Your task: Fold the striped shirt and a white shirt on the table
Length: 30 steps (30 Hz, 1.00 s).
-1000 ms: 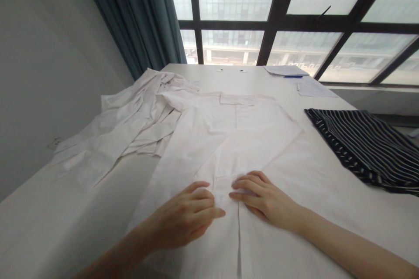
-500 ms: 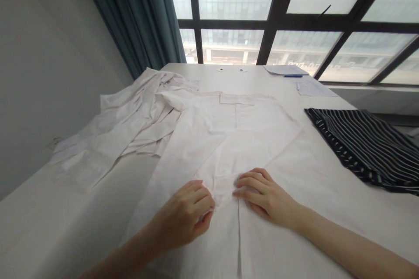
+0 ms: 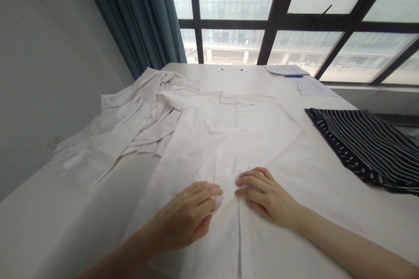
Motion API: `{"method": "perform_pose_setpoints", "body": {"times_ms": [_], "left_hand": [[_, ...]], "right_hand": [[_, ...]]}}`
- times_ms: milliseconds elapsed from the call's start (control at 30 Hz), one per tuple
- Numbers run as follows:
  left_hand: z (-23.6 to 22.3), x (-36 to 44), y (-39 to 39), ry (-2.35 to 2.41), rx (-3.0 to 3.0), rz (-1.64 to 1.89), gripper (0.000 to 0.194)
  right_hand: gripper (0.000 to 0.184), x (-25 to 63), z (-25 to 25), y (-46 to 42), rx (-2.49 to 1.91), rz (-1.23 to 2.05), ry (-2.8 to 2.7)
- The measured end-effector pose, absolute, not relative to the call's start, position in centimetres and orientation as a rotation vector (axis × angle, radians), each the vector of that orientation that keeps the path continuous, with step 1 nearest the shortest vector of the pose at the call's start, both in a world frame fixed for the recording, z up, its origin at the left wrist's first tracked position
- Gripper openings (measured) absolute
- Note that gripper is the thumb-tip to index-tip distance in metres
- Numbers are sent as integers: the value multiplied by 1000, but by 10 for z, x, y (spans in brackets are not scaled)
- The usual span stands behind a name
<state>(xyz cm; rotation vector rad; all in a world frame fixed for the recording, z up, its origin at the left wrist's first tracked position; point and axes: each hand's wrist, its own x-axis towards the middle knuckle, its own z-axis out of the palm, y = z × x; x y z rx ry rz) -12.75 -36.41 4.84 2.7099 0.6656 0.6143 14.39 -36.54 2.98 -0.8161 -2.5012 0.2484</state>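
Head view: the white shirt [image 3: 203, 139] lies spread on the table [image 3: 139, 174], in the middle, its collar [image 3: 237, 99] toward the window. The far part looks done, with the collar lying flat and the front fairly even; the near part seems unfinished, as shallow creases show and the cloth is ruffled under both hands. The left hand [image 3: 190, 211] rests on the shirt with its fingers bent and close together; white cloth shows at their tips, but whether thumb and fingers pinch it I cannot tell. The right hand [image 3: 262, 194] lies just across a narrow gap, fingers slightly spread and curled onto the cloth; a grip there cannot be made out either. Between the hands begins a dark slit running to the lower edge of the picture, where the shirt is cut off. Diagonal edges cross its front; whether they are folded sleeves is unclear. Left of it sits a rumpled white heap [image 3: 131, 113], its pieces impossible to count. On the right, a striped cloth [image 3: 376, 148] runs out of view.
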Motion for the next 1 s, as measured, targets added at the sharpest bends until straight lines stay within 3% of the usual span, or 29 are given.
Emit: {"method": "perform_pose_setpoints", "body": {"times_ms": [267,667,1000], "left_hand": [[41,-126,-364,727,2682,660,15],[39,-128,-364,823,2571,812,19],[37,-129,-363,837,2537,855,23]], "right_hand": [[24,146,27,-361,-900,333,-2449],[20,146,27,-361,-908,327,-2450],[22,146,28,-365,-865,127,-2512]]}}
